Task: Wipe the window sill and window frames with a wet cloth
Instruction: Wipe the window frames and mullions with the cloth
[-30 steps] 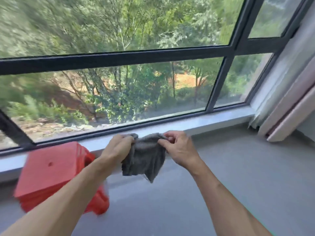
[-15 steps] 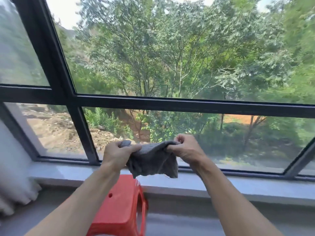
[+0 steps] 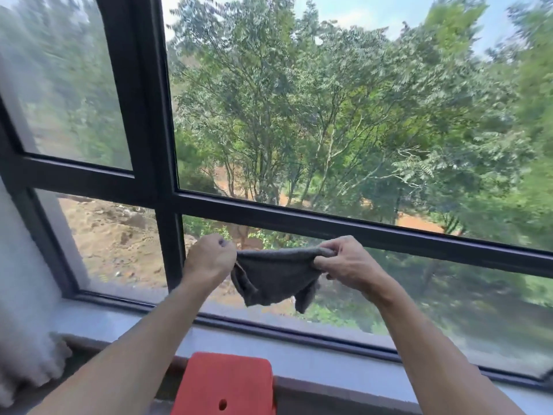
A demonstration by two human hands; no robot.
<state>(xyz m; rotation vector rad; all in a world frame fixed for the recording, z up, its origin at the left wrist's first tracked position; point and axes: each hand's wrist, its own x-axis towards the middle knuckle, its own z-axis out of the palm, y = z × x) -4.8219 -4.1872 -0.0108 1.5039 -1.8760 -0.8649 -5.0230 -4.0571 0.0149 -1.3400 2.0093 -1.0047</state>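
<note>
A grey cloth (image 3: 275, 274) hangs stretched between both hands in front of the lower window pane. My left hand (image 3: 211, 257) is closed on its left corner and my right hand (image 3: 344, 262) pinches its right corner. The black window frame (image 3: 140, 115) has a thick upright at the left and a horizontal bar (image 3: 389, 232) running just behind the hands. The pale window sill (image 3: 314, 354) lies below the glass, under my forearms. The cloth touches neither frame nor sill.
A red plastic stool (image 3: 224, 384) stands against the wall right below my arms. A white curtain (image 3: 21, 295) hangs at the far left, bunched on the sill's end. Trees and bare earth show beyond the glass.
The view has swung left and upward, from the right end of the window to its left upright. Both hands have risen with the cloth and pulled it wider apart.
</note>
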